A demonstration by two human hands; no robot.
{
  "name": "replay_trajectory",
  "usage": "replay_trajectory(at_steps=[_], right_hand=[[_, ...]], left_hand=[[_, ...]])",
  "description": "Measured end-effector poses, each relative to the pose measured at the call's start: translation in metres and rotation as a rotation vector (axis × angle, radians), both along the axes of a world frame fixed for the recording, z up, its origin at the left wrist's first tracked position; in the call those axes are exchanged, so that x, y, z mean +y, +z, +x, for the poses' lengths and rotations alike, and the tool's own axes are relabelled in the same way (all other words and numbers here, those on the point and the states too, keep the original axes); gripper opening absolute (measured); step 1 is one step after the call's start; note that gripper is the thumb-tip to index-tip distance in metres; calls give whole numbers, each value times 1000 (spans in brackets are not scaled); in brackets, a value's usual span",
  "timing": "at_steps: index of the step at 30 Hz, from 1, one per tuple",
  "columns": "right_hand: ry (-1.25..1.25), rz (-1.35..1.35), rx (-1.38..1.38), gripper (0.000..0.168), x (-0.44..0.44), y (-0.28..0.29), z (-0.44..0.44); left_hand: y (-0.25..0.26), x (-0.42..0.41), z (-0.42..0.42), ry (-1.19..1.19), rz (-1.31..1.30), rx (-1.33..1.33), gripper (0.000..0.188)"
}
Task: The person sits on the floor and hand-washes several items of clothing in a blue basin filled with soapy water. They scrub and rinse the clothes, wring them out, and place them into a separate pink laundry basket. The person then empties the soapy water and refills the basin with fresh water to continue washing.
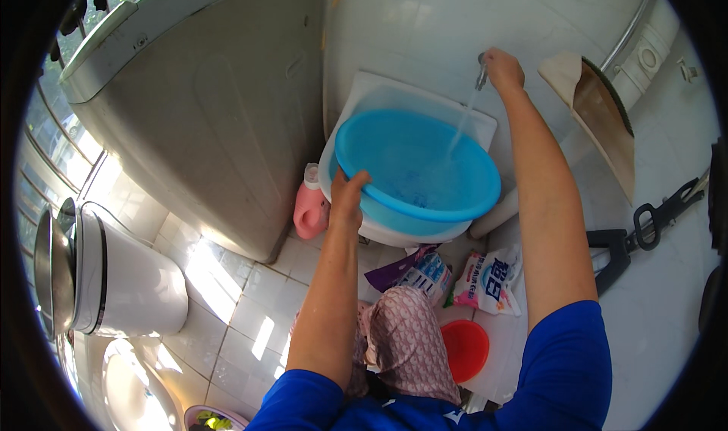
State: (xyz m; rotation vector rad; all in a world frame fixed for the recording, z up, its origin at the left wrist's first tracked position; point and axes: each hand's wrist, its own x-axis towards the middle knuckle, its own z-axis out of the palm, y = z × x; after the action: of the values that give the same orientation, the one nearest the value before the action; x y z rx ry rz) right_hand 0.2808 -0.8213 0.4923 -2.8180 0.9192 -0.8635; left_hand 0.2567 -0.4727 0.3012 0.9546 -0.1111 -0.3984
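Note:
A blue plastic basin point(421, 215) rests tilted on a white sink point(364, 84) and holds water. My left hand point(346, 195) grips its near left rim, thumb on top and fingers outside. On the wall tap point(481, 79), at its top, lies my right hand point(505, 69), closed around the handle, which it mostly hides. From the spout a stream of water point(462, 123) runs into the right side of the basin.
A large grey appliance point(227, 118) stands at left, a pink bottle point(310, 212) beside the sink. Below lie detergent bags point(489, 280) and a red plastic bowl point(466, 351). A white bucket point(136, 277) is far left. Black-handled tools point(654, 226) and a wall-side pipe point(637, 67) are at right.

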Motion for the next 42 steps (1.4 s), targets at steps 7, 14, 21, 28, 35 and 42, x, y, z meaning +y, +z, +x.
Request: replay_trajectory(at_steps=[7,14,21,28,35,42], right_hand=[[-4,178,-229,14,-3,-12,1],[-3,209,-167,18,-1,-14,50],[159,-51,-320,33,-52,-20,78],[84,-29,17,29,15,-91,-29],[-154,440,565,59,-72,-208,-82],[-53,849,86,40,-35,-186,-102]], left_hand=[[-3,-2,-1,-1,-18,-12,60],[4,3,-3,19,-11,12,62],[-2,-13,-7,-66,-38,-56,67],[-6,-3,-3,-18,-12,3,63],[-1,-5,-1,-9,-1,-11,59],[-12,8,1,37,-88,-33,63]])
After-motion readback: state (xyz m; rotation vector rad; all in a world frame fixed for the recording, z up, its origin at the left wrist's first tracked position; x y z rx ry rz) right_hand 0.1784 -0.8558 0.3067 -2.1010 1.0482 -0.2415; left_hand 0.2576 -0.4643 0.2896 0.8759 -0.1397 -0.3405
